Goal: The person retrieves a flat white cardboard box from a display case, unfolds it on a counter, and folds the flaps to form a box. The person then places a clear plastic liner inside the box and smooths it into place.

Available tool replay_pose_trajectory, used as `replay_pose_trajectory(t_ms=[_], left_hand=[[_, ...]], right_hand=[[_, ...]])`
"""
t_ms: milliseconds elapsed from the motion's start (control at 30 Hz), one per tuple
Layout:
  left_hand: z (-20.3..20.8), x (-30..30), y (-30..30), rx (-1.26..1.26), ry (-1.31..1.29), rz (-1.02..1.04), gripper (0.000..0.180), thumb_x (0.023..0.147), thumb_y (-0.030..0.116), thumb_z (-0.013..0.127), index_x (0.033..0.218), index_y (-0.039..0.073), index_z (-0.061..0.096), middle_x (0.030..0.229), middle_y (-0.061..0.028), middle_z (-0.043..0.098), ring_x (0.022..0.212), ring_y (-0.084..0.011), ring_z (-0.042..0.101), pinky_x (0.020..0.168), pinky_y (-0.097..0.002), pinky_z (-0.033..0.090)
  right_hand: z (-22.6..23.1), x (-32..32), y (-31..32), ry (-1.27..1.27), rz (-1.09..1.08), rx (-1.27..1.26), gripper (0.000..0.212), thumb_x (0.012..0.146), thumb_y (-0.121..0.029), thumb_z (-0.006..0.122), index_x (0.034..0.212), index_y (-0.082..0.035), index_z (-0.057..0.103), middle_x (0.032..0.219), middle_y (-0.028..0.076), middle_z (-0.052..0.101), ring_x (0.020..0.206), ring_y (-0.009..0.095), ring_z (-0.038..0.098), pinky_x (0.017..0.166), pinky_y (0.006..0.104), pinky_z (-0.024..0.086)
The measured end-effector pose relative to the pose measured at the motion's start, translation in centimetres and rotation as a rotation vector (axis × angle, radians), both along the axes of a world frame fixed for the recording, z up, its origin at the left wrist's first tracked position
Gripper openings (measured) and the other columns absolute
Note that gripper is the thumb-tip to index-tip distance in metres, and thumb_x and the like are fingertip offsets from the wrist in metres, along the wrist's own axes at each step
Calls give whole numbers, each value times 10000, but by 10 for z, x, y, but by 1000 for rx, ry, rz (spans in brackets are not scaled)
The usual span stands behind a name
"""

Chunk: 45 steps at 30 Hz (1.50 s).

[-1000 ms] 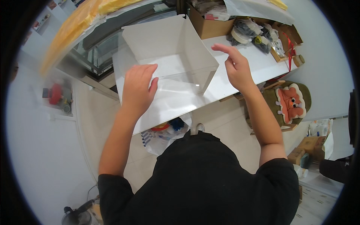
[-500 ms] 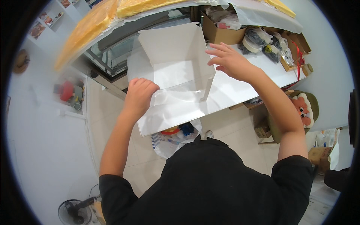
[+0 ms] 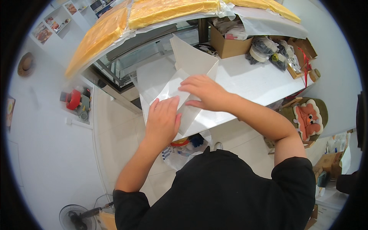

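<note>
Farthest to your left, a hat [image 3: 26, 64] hung on the wall, and a red object [image 3: 73, 99] stood low beside that wall, above the round fan [image 3: 77, 217]. Next, yellow slabs in wrapping [image 3: 174, 14] stretched along the top of the glass case behind the tabletop [image 3: 239, 84]. Your left hand [image 3: 164, 119] lay over the near left side of the white box [image 3: 189, 53], its grip wide, fingers side by side and thumb apart. The box sat on the left part of the tabletop, turned at an angle, its inside showing and one pale wall rising to a point at the back. Your right hand [image 3: 205, 92] was over the box's near right part, grip wide, fingers bent and thumb below them; whether its fingertips touched the box, you could not tell. Beyond it, toward the right, came a cardboard box [image 3: 231, 46], bagged bundles [image 3: 263, 46], a red ribbon [image 3: 306, 67] and a small jar [image 3: 314, 75], with a green chair [image 3: 322, 110] holding an orange cushion [image 3: 305, 123] below.
</note>
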<state>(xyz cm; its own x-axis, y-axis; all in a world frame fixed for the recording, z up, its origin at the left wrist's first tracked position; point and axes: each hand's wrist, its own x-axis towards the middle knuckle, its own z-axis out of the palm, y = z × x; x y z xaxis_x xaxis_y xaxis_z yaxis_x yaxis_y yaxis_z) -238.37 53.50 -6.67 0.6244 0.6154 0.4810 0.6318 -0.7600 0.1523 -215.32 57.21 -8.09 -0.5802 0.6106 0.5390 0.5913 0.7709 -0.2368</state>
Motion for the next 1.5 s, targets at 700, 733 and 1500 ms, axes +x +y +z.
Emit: replay_pose_trajectory(t_ms=[700, 733, 1500], left_hand=[[-33, 8, 57, 3, 208, 157, 405, 694, 325, 784, 857, 67, 518, 836, -83, 582, 824, -271, 581, 710, -376, 461], [-32, 7, 61, -24, 212, 145, 406, 702, 342, 780, 853, 67, 523, 821, -85, 592, 812, -273, 593, 692, -380, 472], [-50, 15, 76, -34, 187, -54, 241, 905, 278, 586, 958, 45, 615, 847, -141, 682, 889, -346, 650, 829, -443, 498]], right_hand=[[-11, 2, 22, -335, -266, -39, 446, 703, -371, 795, 902, -72, 531, 849, 106, 590, 843, 304, 584, 734, 397, 467], [-11, 0, 25, -343, -264, -72, 462, 698, -381, 802, 902, -71, 527, 834, 109, 594, 821, 318, 594, 710, 407, 471], [-23, -7, 26, -418, -133, -431, 197, 931, -222, 529, 1030, -103, 650, 790, 186, 666, 774, 381, 649, 693, 464, 511]])
